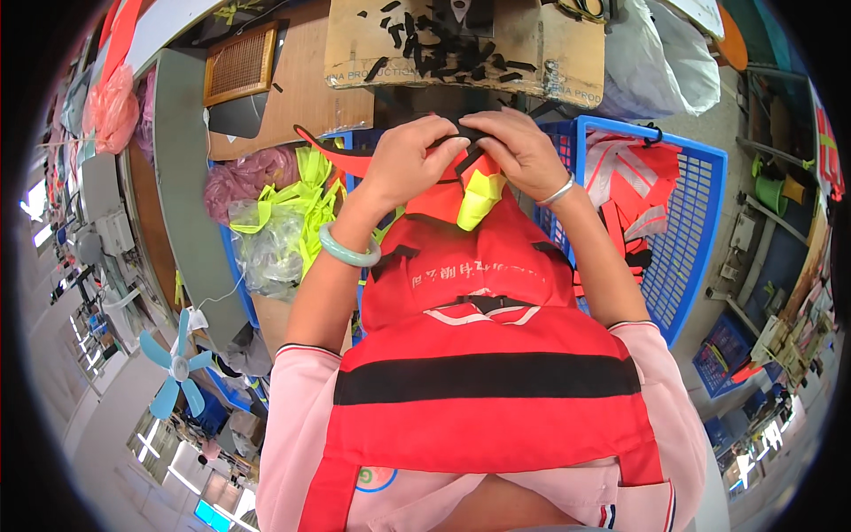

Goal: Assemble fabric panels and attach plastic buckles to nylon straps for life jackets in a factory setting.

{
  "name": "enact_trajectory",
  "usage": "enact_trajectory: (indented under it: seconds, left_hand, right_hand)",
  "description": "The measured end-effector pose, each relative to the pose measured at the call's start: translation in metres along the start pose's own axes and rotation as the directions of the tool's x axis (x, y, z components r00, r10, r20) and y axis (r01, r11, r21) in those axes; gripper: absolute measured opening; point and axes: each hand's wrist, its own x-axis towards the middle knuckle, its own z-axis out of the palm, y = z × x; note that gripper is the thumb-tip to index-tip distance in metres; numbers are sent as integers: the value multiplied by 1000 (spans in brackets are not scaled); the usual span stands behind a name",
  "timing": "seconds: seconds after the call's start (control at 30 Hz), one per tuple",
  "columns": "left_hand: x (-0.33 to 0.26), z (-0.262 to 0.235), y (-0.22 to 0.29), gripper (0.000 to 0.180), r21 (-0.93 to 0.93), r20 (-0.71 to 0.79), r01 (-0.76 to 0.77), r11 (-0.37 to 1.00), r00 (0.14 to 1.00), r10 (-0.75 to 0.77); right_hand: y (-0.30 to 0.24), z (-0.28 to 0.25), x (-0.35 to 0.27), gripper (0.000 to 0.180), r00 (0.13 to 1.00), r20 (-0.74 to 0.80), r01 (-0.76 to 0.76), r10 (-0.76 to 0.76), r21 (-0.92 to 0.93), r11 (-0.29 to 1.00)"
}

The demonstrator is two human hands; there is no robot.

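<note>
A red vest (pixel 483 293) with black trim lies across my lap and hangs toward me. At its far end a fluorescent yellow piece (pixel 479 197) and a black strap (pixel 465 133) stick up. My left hand (pixel 409 160) and my right hand (pixel 519 151) meet at that far end, both pinching the black strap on the vest. A pale green bangle (pixel 347 248) sits on my left wrist and a silver bangle (pixel 560 191) on my right.
A blue plastic crate (pixel 696 222) at my right holds more red and silver-striped vests (pixel 634 191). Yellow straps (pixel 297 199) and clear plastic bags (pixel 270 244) pile up at my left. A cardboard sheet (pixel 465 40) with black pieces lies ahead. A small blue fan (pixel 177 363) stands lower left.
</note>
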Motion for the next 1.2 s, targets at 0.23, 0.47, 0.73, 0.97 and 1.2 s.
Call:
enact_trajectory:
  seconds: [0.23, 0.47, 0.73, 0.97, 1.2]
  left_hand:
    - [-3, -12, 12, 27, 136, 87, 88, 987, 991, -100]
    - [5, -47, 17, 31, 332, 140, 118, 936, 975, -173]
    - [54, -38, -21, 32, 191, 74, -78, 978, 995, 65]
    - [99, -47, -37, 45, 160, 135, 113, 981, 982, -135]
    - [127, -56, -47, 47, 171, 210, 59, 983, 973, -95]
  right_hand:
    - [-2, -2, 9, 16, 969, -97, 157, -227, -466, 871]
    - [-33, -17, 22, 11, 983, 14, 150, -185, -646, 749]
    - [-4, -51, 55, 22, 993, 46, -79, 106, -409, 909]
    - [20, -61, 83, 22, 997, -60, -61, 39, -432, 900]
    - [39, -64, 98, 21, 995, -92, -77, 37, -483, 872]
